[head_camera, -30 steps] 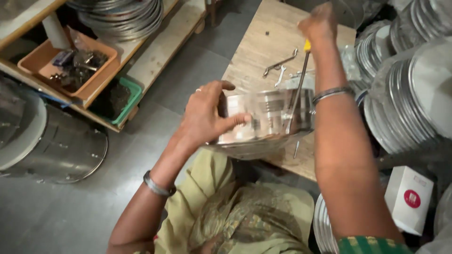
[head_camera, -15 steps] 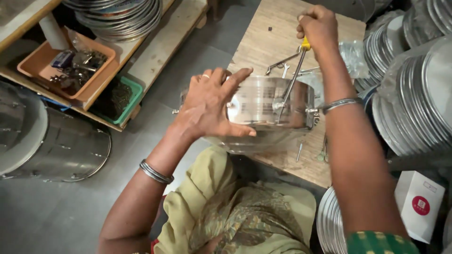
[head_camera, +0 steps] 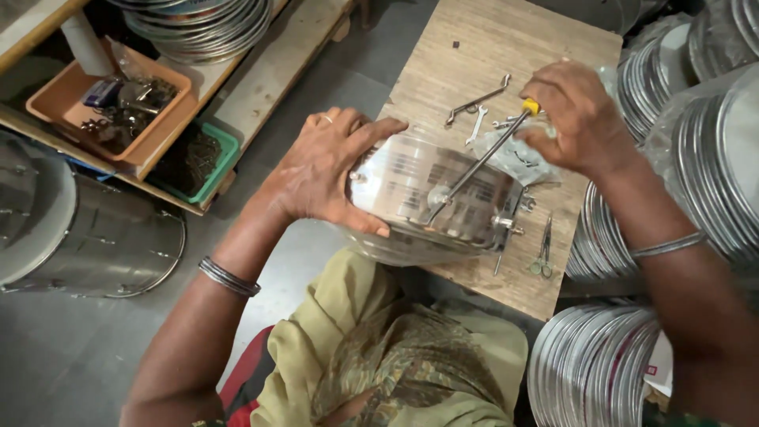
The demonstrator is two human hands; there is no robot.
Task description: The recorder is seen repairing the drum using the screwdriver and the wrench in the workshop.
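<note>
Fingers of the left hand (head_camera: 328, 170) are spread wide and pressed over the side of a shiny steel pot (head_camera: 431, 202), which is held tipped on its side at the near edge of a wooden board (head_camera: 490, 47). Fingers of the right hand (head_camera: 573, 119) are closed around the yellow handle of a screwdriver (head_camera: 478, 162), whose long shaft is angled down into the pot, the tip set against the inner wall.

A screw or fitting at the pot's wall appears to be under work with the screwdriver, so the step in hand is judged to be fastening. For the next turn, the pot must be kept braced and the tip held seated squarely, or slipping on the polished metal could result.

The pot is seen as round, mirror-bright and reflective, with a small bracket and bolts at its side facing the board's right edge.

On the board beyond the pot, wrenches (head_camera: 474, 107) are laid; small scissors (head_camera: 543, 253) lie just right of the pot. Stacked steel lids (head_camera: 696, 158) are piled to the right of the board.
</note>
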